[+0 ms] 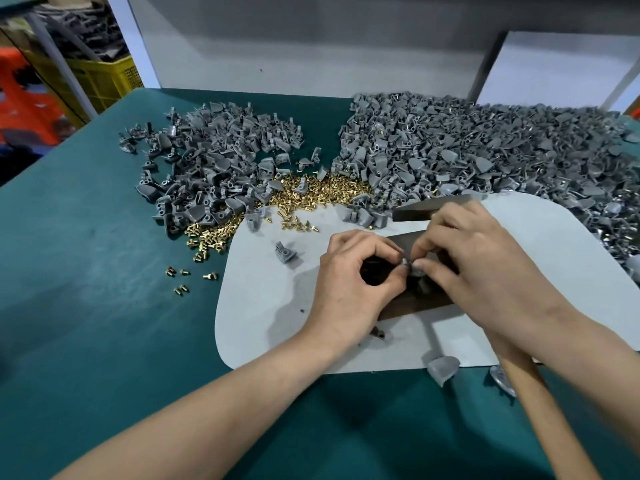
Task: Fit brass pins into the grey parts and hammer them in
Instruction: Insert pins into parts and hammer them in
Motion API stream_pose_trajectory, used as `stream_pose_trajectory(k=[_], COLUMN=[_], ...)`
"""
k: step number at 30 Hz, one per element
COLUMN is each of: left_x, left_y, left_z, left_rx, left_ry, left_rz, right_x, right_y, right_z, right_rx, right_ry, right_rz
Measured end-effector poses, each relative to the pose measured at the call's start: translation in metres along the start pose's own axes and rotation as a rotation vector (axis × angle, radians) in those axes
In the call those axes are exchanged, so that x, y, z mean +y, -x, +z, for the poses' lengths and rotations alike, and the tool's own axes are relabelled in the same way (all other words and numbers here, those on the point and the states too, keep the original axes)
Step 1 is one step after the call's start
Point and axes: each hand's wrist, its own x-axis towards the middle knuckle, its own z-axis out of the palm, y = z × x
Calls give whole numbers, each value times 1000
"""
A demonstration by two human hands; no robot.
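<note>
Head view, mid-batch I judge: left hand [353, 271] and right hand [485, 265], fingertips curled, together pinch one grey part [409, 267] over the dark block [415, 306] at four o'clock, its pin hidden; the one-o'clock heap [485, 150] glints brass, likely finished, while the eleven-o'clock heap [214, 161] and loose brass pins [311, 195] at twelve wait.

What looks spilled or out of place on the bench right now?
A few stray brass pins lie on the green mat, apart from the main pin heap. Two loose grey parts sit at the white sheet's near edge, one off it. Otherwise normal: left hand and right hand pinch a grey part.
</note>
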Motion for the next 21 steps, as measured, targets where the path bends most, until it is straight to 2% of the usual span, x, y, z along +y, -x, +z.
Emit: stream_pose_trajectory(k=[9,13,21], left_x=[1,0,0], left_y=[0,0,0], left_z=[1,2,2], left_rx=[28,27,34], left_ry=[-14,-15,-14], left_rz=[15,11,16], right_x=[3,2,6], right_y=[7,4,1], right_z=[8,9,3], right_rx=[115,103,50], right_ry=[-216,-174,-323], right_rz=[127,93,169])
